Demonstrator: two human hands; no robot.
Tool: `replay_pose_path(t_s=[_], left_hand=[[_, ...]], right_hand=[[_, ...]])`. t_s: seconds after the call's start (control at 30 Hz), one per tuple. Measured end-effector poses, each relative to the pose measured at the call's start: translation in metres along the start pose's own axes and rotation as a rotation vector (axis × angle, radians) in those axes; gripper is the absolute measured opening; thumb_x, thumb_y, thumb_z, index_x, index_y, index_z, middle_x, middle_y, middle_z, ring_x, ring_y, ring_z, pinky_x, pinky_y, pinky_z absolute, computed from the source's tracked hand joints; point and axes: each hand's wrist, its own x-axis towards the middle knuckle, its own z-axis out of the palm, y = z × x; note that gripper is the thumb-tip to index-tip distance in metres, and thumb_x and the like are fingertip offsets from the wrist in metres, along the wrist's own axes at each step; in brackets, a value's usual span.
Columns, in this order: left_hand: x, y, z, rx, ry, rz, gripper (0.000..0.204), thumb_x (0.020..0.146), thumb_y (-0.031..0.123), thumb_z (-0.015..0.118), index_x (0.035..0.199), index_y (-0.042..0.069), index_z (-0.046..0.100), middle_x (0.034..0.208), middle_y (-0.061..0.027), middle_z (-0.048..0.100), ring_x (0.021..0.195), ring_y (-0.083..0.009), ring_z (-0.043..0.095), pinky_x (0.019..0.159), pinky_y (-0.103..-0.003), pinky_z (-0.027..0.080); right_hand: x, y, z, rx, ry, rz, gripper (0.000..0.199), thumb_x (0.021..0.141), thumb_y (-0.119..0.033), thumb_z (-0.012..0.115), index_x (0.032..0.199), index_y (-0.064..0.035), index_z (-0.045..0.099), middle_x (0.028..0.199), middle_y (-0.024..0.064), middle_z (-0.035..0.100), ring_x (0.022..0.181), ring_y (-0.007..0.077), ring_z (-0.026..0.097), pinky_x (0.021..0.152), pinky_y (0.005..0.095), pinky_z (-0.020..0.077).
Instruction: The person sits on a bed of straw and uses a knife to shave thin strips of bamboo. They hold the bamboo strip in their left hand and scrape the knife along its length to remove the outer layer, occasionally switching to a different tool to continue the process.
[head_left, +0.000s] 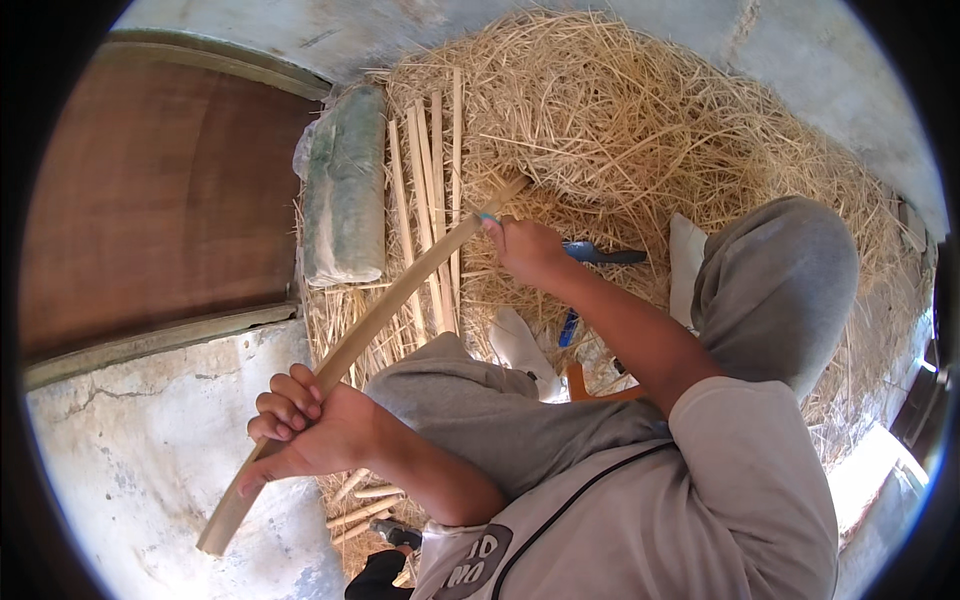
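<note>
Inspector: Your left hand (pixel 305 425) is clamped round the long bamboo strip (pixel 370 335), which slants from seven o'clock up to one o'clock.

Operator: And the right?

Inspector: Your right hand (pixel 525 248) grips a knife (pixel 600 254) against the strip's upper end, above the straw pile (pixel 640 130).

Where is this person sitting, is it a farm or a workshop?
Probably a rustic outdoor work spot, like a farmyard. A big heap of dry yellow straw covers cracked grey concrete ground, split pale bamboo slats lie beside it, and both hands grip a long curved bamboo strip.
</note>
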Motion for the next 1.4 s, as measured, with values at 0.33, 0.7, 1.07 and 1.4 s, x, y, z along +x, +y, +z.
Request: replay_pose_path(t_s=[0.33,0.7,1.07,1.4], left_hand=[[0.010,0.000,0.000,-0.003,0.044,-0.049,0.074,0.088,0.086,0.043,0.062,0.018,0.030,0.055,0.0036,0.027,0.047,-0.0101,0.025,0.044,-0.023,0.023],[0.016,0.003,-0.006,-0.022,0.132,-0.099,0.073,0.089,0.085,0.041,0.063,0.017,0.030,0.055,0.0032,0.029,0.048,-0.0109,0.025,0.045,-0.025,0.026],[0.004,0.005,0.001,-0.043,0.008,-0.085,0.077,0.088,0.089,0.029,0.061,0.018,0.029,0.054,0.0027,0.026,0.045,-0.0098,0.021,0.044,-0.025,0.018],[0.003,0.002,-0.011,-0.143,-0.329,-0.089,0.078,0.086,0.092,0.029,0.061,0.018,0.027,0.051,0.0031,0.025,0.043,-0.0098,0.020,0.042,-0.026,0.016]], right_hand=[[0.000,-0.008,0.004,-0.014,-0.041,0.056,0.056,0.111,-0.043,0.033,0.098,0.0009,0.064,0.074,0.0251,0.068,0.074,0.0446,0.070,0.070,0.0551,0.0552],[0.008,0.000,0.020,-0.149,-0.029,0.115,0.064,0.111,-0.045,0.030,0.085,-0.0009,0.068,0.081,0.0228,0.070,0.081,0.0425,0.070,0.078,0.0553,0.0542],[0.000,0.015,0.007,-0.080,-0.009,0.108,0.064,0.111,-0.044,0.026,0.094,-0.0012,0.071,0.088,0.0250,0.071,0.087,0.0433,0.070,0.084,0.0540,0.0545],[0.031,0.031,-0.023,-0.158,-0.142,0.110,0.069,0.111,-0.048,0.026,0.085,0.0005,0.068,0.080,0.0261,0.067,0.079,0.0461,0.067,0.078,0.0559,0.0536]])
